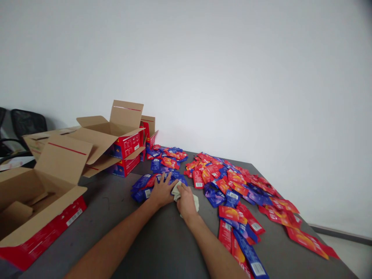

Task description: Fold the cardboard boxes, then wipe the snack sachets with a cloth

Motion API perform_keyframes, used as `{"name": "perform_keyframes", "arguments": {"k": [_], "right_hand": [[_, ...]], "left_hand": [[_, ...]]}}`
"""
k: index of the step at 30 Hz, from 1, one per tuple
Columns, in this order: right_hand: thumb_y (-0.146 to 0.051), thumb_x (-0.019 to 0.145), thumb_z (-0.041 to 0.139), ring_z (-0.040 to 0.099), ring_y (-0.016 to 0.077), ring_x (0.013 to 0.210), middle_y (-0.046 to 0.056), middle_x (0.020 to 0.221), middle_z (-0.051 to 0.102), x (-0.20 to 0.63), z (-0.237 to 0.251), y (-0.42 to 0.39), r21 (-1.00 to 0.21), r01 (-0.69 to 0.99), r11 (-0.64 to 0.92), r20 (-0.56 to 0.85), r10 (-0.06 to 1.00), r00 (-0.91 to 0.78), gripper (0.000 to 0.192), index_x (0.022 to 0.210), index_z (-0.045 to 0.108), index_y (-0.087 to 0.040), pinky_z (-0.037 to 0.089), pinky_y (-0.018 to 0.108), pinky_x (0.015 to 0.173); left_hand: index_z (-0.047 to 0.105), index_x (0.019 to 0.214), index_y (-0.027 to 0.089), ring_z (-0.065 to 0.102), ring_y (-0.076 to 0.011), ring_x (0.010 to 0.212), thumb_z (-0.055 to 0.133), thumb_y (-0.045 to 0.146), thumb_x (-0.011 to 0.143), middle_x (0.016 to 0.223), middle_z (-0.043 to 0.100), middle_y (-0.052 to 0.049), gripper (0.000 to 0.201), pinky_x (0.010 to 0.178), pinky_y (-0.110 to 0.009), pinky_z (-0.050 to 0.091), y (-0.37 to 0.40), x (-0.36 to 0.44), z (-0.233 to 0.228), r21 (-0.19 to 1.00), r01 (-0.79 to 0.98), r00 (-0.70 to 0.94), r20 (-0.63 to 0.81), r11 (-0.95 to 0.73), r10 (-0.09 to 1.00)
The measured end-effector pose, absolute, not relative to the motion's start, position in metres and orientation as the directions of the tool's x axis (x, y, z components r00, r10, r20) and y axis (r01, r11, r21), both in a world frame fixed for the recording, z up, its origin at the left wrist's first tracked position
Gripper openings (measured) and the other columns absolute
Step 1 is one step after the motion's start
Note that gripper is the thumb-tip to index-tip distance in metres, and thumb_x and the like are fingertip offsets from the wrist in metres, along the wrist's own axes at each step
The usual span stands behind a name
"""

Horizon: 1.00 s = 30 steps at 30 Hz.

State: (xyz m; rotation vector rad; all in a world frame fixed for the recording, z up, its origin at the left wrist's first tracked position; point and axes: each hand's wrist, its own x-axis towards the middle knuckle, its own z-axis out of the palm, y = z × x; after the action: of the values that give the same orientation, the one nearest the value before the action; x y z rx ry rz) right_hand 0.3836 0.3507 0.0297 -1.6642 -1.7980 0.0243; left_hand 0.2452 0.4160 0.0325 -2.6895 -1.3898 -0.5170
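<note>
My right hand is closed on a pale, crumpled cloth at the middle of the dark table. Part of the cloth sticks out past its fingers on both sides. Just left of it, my left hand lies with fingers spread over a small heap of blue and red snack pouches. Its fingertips rest against those pouches, next to the cloth's edge. Beyond both hands sits another heap of red and blue pouches.
A wide spread of red and blue pouches covers the table's right side. On the left stand open cartons, including a near one and a stacked pair. A white wall rises behind, and a black chair is at far left.
</note>
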Motion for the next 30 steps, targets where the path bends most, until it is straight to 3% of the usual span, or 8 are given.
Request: {"name": "perform_keyframes", "arguments": {"k": [6, 11, 22, 30], "right_hand": [[0.002, 0.07, 0.049, 0.057, 0.0234, 0.114, 0.012, 0.125, 0.065, 0.389, 0.028, 0.35, -0.517, 0.819, 0.248, 0.5, 0.865, 0.053, 0.052, 0.114, 0.069, -0.015, 0.041, 0.033, 0.103], [0.001, 0.066, 0.049, 0.062, 0.0215, 0.106, 0.008, 0.115, 0.07, 0.405, 0.044, 0.33, -0.584, 0.752, 0.305, 0.574, 0.81, 0.118, 0.054, 0.112, 0.07, -0.018, 0.046, 0.032, 0.098], [-0.003, 0.07, 0.045, 0.065, 0.022, 0.107, 0.009, 0.117, 0.07, 0.465, 0.09, 0.25, -0.614, 0.784, 0.093, 0.517, 0.798, 0.309, 0.057, 0.12, 0.067, -0.016, 0.048, 0.033, 0.098], [-0.008, 0.072, 0.045, 0.068, 0.0233, 0.103, 0.009, 0.113, 0.072, 0.522, 0.119, 0.183, -0.595, 0.792, -0.134, 0.453, 0.758, 0.469, 0.056, 0.122, 0.067, -0.017, 0.05, 0.033, 0.092]], "left_hand": [[0.048, 0.14, 0.036, 0.018, -0.0466, 0.142, 0.062, 0.053, 0.078, 0.158, 0.028, -0.011, 0.066, 0.106, -0.072, 0.004, 0.42, 0.246, 0.031, 0.08, 0.824, 0.504, 0.351, -0.561, 0.789], [0.053, 0.137, 0.031, 0.014, -0.0427, 0.145, 0.061, 0.057, 0.077, 0.157, 0.031, -0.012, 0.066, 0.111, -0.066, -0.006, 0.403, 0.253, 0.039, 0.069, 0.833, 0.474, 0.422, -0.548, 0.773], [0.055, 0.133, 0.024, 0.019, -0.0369, 0.145, 0.054, 0.05, 0.084, 0.151, 0.041, -0.012, 0.055, 0.115, -0.061, 0.0, 0.327, 0.302, 0.052, 0.155, 0.746, 0.522, 0.469, -0.648, 0.713], [0.042, 0.143, 0.024, 0.021, -0.0271, 0.146, 0.039, 0.035, 0.092, 0.155, 0.036, -0.008, 0.052, 0.119, -0.052, 0.01, 0.272, 0.385, 0.049, 0.371, 0.502, 0.696, 0.363, -0.781, 0.619]]}}
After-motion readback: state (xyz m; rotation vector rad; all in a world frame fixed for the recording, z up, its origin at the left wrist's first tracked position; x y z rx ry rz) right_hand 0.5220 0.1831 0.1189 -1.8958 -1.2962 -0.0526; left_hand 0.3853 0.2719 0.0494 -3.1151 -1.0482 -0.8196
